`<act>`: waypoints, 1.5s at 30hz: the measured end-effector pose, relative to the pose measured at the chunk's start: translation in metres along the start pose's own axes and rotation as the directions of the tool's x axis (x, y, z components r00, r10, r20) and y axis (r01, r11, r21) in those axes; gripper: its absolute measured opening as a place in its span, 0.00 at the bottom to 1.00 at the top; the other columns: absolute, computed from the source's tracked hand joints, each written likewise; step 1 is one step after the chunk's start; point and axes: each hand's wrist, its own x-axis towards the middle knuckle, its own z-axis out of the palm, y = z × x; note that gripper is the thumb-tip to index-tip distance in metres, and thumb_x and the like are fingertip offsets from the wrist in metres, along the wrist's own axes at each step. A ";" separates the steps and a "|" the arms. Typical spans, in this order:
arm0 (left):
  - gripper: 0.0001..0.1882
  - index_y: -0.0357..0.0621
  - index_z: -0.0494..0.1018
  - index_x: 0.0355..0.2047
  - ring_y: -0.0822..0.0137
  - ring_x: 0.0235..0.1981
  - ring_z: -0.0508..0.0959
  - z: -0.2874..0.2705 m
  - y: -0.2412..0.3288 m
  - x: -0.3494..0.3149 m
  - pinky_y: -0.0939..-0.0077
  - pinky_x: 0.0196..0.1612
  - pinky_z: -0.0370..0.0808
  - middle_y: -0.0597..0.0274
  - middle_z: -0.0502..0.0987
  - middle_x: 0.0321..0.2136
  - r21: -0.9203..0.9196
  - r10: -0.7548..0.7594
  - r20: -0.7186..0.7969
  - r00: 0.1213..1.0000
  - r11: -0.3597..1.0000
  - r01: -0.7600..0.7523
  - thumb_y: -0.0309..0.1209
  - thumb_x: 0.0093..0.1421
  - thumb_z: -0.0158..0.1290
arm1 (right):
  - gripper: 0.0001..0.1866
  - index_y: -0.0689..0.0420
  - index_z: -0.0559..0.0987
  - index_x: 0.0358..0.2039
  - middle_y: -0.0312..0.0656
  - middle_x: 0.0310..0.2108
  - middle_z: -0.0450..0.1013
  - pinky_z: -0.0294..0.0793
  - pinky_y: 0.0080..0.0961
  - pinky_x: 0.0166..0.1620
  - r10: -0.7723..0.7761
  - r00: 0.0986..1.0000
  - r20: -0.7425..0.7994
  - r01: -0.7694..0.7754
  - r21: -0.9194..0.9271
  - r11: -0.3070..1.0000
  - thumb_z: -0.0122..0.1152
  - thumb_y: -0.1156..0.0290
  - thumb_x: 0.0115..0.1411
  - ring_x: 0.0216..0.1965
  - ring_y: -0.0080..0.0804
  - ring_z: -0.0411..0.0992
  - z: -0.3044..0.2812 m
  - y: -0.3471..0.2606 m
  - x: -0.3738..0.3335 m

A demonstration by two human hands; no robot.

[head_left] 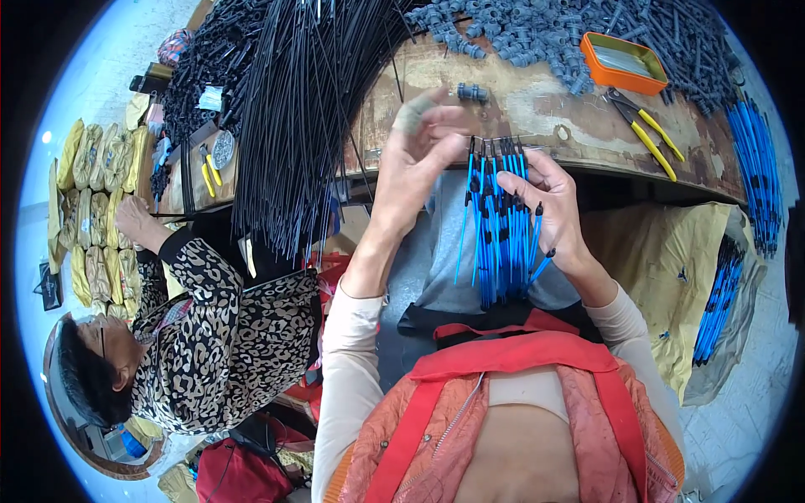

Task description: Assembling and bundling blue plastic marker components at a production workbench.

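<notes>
A bundle of thin blue rods with black fittings hangs in front of the table edge, over my lap. My right hand is closed round its upper right side, thumb across the front. A thin metal wire seems to run crosswise along the bundle's top. At the upper left of the bundle, my left hand has its fingers apart, slightly blurred, with something greenish wrapped on one finger. I make out nothing in it. A grey ribbed connector lies on the wooden table just beyond.
Long black rods and heaped grey connectors cover the table's back. Yellow-handled pliers and an orange box lie right. More blue rods hang at the right edge. A co-worker sits at my left.
</notes>
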 end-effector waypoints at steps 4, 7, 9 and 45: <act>0.25 0.37 0.60 0.61 0.66 0.51 0.74 0.001 -0.027 -0.026 0.72 0.53 0.74 0.52 0.72 0.51 -0.549 -0.293 0.037 0.955 0.793 0.265 0.34 0.67 0.50 | 0.19 0.64 0.74 0.52 0.38 0.39 0.78 0.74 0.17 0.43 0.015 1.000 0.015 -0.016 0.031 0.999 0.62 0.77 0.59 0.37 0.19 0.75 0.004 -0.002 -0.001; 0.23 0.37 0.64 0.60 0.69 0.52 0.74 0.012 -0.025 -0.028 0.74 0.53 0.73 0.55 0.74 0.52 -0.598 -0.296 0.136 0.945 0.736 0.317 0.32 0.67 0.52 | 0.20 0.63 0.74 0.52 0.37 0.40 0.78 0.73 0.16 0.43 0.001 0.999 0.032 -0.001 0.027 1.000 0.62 0.77 0.59 0.38 0.19 0.75 0.004 -0.004 -0.001; 0.21 0.37 0.69 0.56 0.72 0.51 0.75 0.014 -0.016 -0.021 0.76 0.54 0.73 0.58 0.76 0.50 -0.597 -0.261 0.159 0.952 0.743 0.303 0.29 0.64 0.54 | 0.20 0.63 0.74 0.53 0.37 0.40 0.78 0.73 0.16 0.43 0.010 0.999 0.037 -0.010 0.020 1.000 0.62 0.77 0.60 0.38 0.18 0.74 0.003 -0.004 -0.003; 0.18 0.35 0.75 0.49 0.70 0.45 0.78 0.031 -0.026 -0.016 0.75 0.52 0.73 0.57 0.80 0.44 -0.387 -0.204 -0.088 0.975 0.909 0.155 0.20 0.57 0.60 | 0.26 0.60 0.70 0.53 0.36 0.35 0.76 0.75 0.19 0.38 -0.093 0.989 0.117 0.122 -0.280 0.952 0.68 0.74 0.55 0.33 0.21 0.76 0.012 0.002 -0.013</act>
